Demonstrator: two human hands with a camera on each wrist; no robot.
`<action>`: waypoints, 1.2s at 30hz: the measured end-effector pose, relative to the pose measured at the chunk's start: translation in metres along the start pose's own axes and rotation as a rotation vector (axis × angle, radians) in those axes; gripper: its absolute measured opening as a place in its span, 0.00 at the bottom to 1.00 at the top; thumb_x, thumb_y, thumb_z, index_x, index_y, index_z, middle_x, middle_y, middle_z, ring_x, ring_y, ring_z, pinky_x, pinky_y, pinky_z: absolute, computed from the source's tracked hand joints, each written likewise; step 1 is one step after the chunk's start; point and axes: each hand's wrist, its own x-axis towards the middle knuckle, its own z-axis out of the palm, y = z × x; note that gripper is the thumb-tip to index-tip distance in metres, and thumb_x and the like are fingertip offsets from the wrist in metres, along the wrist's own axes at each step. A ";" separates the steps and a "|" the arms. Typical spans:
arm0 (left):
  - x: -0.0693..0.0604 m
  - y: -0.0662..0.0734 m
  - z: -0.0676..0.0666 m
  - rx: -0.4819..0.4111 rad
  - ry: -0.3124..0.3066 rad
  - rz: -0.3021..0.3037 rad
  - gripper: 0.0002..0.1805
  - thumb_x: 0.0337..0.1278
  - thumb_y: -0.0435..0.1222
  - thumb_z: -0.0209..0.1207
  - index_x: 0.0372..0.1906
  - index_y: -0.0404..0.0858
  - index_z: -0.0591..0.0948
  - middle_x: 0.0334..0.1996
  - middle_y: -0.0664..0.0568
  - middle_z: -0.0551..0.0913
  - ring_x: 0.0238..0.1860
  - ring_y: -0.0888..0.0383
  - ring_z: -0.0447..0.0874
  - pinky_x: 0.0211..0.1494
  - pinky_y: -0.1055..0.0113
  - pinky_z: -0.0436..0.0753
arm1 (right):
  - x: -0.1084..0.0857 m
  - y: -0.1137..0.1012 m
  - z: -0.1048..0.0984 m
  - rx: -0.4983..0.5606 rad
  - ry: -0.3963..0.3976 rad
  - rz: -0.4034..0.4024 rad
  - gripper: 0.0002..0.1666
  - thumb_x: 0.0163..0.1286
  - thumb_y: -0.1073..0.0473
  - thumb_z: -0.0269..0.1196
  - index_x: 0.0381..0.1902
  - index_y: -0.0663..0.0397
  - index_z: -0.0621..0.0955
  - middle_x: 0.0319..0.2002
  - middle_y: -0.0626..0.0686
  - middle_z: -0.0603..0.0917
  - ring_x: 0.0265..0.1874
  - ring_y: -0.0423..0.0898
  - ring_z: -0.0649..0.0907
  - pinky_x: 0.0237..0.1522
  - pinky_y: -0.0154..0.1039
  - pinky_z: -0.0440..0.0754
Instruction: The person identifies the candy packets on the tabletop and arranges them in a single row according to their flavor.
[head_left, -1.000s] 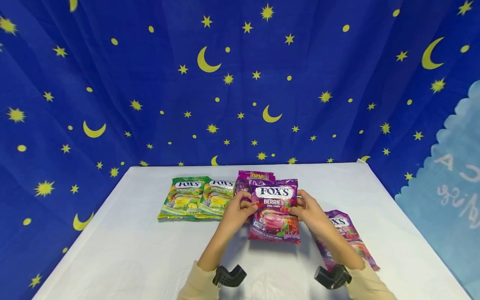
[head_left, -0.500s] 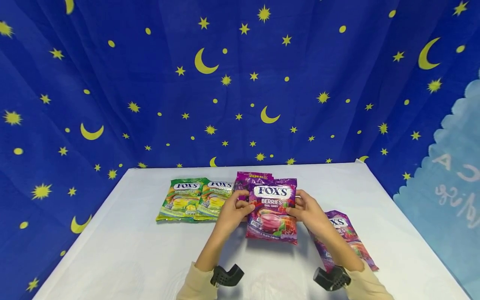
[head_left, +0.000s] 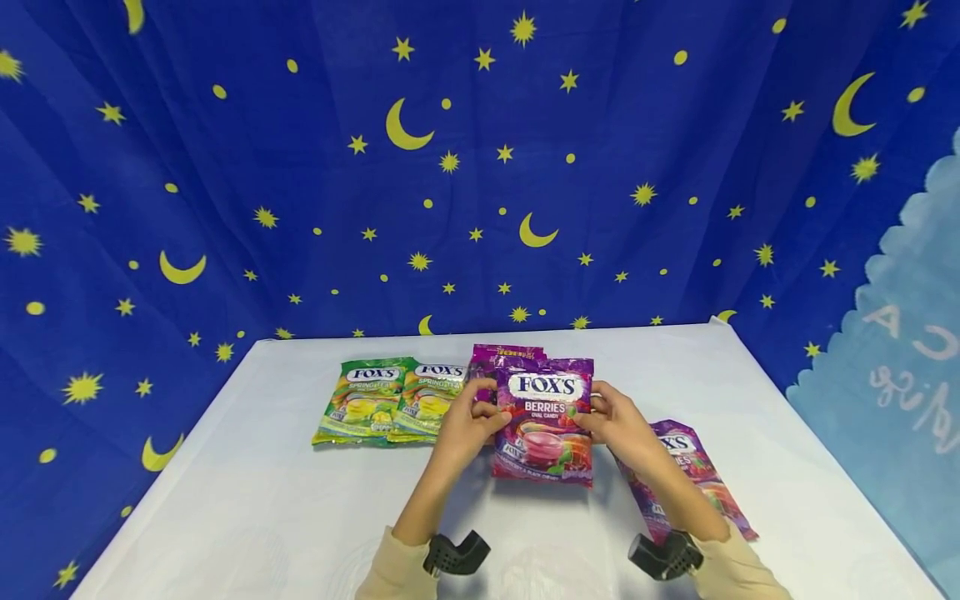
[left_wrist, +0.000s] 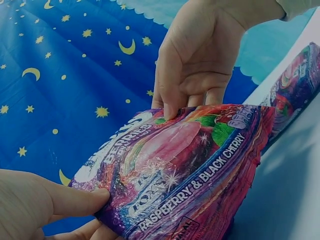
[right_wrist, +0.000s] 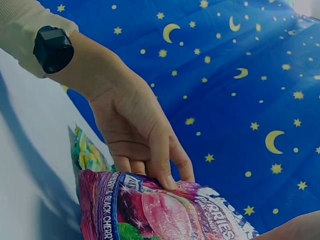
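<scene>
Both hands hold a purple Fox's Berries candy bag (head_left: 543,433) upright above the table, its printed front towards the head camera. The left hand (head_left: 469,421) pinches its left edge, thumb on the front and fingers behind. At the opposite edge, the right hand (head_left: 613,421) pinches it the same way. In the left wrist view the bag (left_wrist: 185,170) shows "Raspberry & Black Cherry" along its lower part. Behind it lies another purple bag (head_left: 508,353), mostly hidden. A second Berries bag (head_left: 693,467) lies under the right forearm, partly covered.
Two green Fox's Spring Tea bags (head_left: 362,402) lie side by side on the left of the white table (head_left: 247,467), the right one (head_left: 431,400) overlapping its neighbour. A blue curtain (head_left: 337,167) with stars and moons hangs behind the table.
The held bag has shifted slightly left and its tilt has changed a little. Both hands keep their grip on it. The head view has also shifted slightly.
</scene>
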 end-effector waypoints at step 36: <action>0.030 -0.012 0.039 0.342 -0.084 0.191 0.28 0.54 0.33 0.68 0.59 0.27 0.74 0.32 0.51 0.85 0.27 0.65 0.82 0.29 0.73 0.82 | 0.017 0.029 -0.047 -0.134 -0.016 0.130 0.41 0.70 0.60 0.59 0.70 0.75 0.53 0.63 0.77 0.64 0.54 0.64 0.78 0.47 0.49 0.83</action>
